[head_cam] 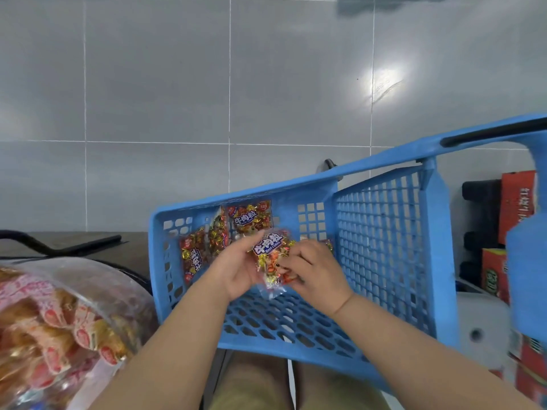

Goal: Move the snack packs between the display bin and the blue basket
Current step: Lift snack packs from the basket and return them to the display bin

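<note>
Left hand (236, 269) and right hand (315, 272) cover much of the snack pack (270, 253), its lower print a blur. The other packs (251, 218) sit half hidden behind. The blue basket (381, 232) smears off the right edge, and the display bin (118, 281) is cropped at left.

Grey tiled floor (154, 84) with white grout, bright light glare (383, 84)

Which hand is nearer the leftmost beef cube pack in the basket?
Left. The left hand is right of the leftmost beef cube pack; the right hand is farther right, beyond the held pack.
</note>
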Tool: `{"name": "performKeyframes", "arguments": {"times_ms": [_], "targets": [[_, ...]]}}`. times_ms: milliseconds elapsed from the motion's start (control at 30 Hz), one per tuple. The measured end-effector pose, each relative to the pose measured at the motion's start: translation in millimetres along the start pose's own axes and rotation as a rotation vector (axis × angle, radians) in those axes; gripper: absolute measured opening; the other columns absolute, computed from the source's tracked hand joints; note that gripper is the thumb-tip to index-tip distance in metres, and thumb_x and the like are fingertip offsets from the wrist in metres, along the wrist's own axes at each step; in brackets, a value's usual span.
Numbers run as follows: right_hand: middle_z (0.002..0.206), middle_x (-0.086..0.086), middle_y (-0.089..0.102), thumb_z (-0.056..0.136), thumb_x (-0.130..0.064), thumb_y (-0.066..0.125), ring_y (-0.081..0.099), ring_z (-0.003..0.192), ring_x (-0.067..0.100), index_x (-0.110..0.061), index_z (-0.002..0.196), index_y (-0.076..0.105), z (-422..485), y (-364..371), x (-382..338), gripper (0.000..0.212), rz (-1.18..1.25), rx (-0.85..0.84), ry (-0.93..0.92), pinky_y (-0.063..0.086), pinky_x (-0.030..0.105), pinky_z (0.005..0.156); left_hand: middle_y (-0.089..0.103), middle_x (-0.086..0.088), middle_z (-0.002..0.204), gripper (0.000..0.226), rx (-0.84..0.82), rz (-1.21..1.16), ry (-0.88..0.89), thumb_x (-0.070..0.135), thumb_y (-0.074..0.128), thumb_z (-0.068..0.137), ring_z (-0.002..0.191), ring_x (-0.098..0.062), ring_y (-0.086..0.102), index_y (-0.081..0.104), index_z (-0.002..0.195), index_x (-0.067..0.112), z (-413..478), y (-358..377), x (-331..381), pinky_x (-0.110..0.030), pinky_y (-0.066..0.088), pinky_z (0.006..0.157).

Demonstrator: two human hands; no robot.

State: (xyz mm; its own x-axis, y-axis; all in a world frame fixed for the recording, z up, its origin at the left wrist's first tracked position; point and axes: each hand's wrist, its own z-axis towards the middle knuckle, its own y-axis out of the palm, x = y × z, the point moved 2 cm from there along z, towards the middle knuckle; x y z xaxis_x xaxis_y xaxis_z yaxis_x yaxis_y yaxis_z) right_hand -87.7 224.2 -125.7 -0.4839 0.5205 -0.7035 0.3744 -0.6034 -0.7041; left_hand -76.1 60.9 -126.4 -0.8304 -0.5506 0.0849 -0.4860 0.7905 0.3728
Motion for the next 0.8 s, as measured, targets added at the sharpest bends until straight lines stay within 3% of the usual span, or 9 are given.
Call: {"name": "performKeyframes", "arguments": {"times_ms": [67, 133, 167, 233, 300, 467, 600, 800], "targets": [[0.09, 0.008, 0.062, 0.062, -0.031, 0.084, 0.047, 0.091, 0.016, -0.018, 0.105, 0.059, -6.0, 3.8, 1.3, 0.051, 0.021, -0.104, -0.021, 0.047, 0.033, 0.077, 0.072, -0.015, 0.095, 0.035, 0.091, 0.002, 0.03, 0.014, 0.054, 0.093, 0.079, -0.026, 0.071, 0.059, 0.124, -0.002, 2.1, -2.8, 0.5, -0.037, 0.058, 0.063], [0.109, 0.005, 0.057, 0.074, -0.053, 0.067, 0.043, 0.104, 0.01, -0.02, 0.119, 0.058, -12.5, 9.6, 13.4, 0.056, 0.079, -0.257, 0.148, 0.042, 0.031, 0.091, 0.071, -0.017, 0.101, 0.038, 0.173, 0.01, 0.05, 0.007, 0.055, 0.092, 0.085, -0.027, 0.07, 0.052, 0.129, -0.003, 4.7, -12.5, -2.0, -0.038, 0.058, 0.067], [0.117, 0.001, 0.053, 0.081, -0.054, 0.061, 0.039, 0.109, 0.007, -0.021, 0.125, 0.055, -14.6, 13.1, 23.1, 0.056, 0.137, -0.286, 0.325, 0.038, 0.03, 0.096, 0.069, -0.018, 0.108, 0.041, 0.217, 0.011, 0.059, 0.004, 0.057, 0.091, 0.093, -0.029, 0.069, 0.05, 0.131, -0.001, 6.4, -19.5, -4.1, -0.041, 0.057, 0.074], [0.122, -0.003, 0.049, 0.091, -0.039, 0.056, 0.041, 0.115, 0.009, -0.019, 0.128, 0.053, -17.3, 25.8, 49.7, 0.042, 0.201, -0.207, 0.665, 0.035, 0.028, 0.101, 0.067, -0.018, 0.117, 0.045, 0.299, 0.041, 0.078, 0.001, 0.061, 0.088, 0.104, -0.031, 0.065, 0.05, 0.131, 0.004, 8.3, -34.4, -10.0, -0.046, 0.053, 0.088], [0.13, 0.002, 0.049, 0.094, -0.024, 0.055, 0.044, 0.123, 0.017, -0.015, 0.13, 0.052, -14.0, 43.8, 76.7, 0.038, 0.16, -0.246, 0.863, 0.033, 0.027, 0.104, 0.071, -0.014, 0.111, 0.037, 0.328, 0.097, 0.087, 0.002, 0.064, 0.087, 0.097, -0.027, 0.069, 0.058, 0.123, 0.006, 9.2, -48.4, -19.7, -0.041, 0.056, 0.081], [0.148, 0.004, 0.035, 0.089, -0.028, 0.061, 0.025, 0.137, 0.022, -0.019, 0.143, 0.037, 9.9, 95.9, 99.7, 0.059, 0.076, -0.67, 0.735, 0.021, 0.029, 0.111, 0.074, -0.003, 0.102, 0.021, 0.398, 0.085, 0.12, 0.014, 0.065, 0.088, 0.093, -0.02, 0.071, 0.066, 0.108, 0.017, 7.7, -83.4, -43.1, -0.037, 0.055, 0.08], [0.143, 0.007, 0.038, 0.084, -0.038, 0.064, 0.029, 0.132, 0.026, -0.019, 0.143, 0.03, 22.3, 116.1, 93.3, 0.071, -0.23, -0.784, 0.587, 0.029, 0.038, 0.107, 0.061, -0.003, 0.13, 0.038, 0.488, 0.11, 0.133, 0.029, 0.067, 0.087, 0.124, -0.026, 0.053, 0.058, 0.124, 0.026, 4.6, -104.0, -48.8, -0.053, 0.035, 0.109], [0.131, 0.01, 0.036, 0.08, -0.042, 0.067, 0.029, 0.125, 0.03, -0.019, 0.13, 0.042, 6.6, 112.4, 85.9, 0.06, -0.445, -0.897, 0.518, 0.029, 0.039, 0.105, 0.07, -0.004, 0.115, 0.031, 0.501, 0.131, 0.14, 0.024, 0.062, 0.092, 0.109, -0.026, 0.064, 0.06, 0.123, 0.025, 2.0, -106.4, -49.1, -0.051, 0.044, 0.102]]}}
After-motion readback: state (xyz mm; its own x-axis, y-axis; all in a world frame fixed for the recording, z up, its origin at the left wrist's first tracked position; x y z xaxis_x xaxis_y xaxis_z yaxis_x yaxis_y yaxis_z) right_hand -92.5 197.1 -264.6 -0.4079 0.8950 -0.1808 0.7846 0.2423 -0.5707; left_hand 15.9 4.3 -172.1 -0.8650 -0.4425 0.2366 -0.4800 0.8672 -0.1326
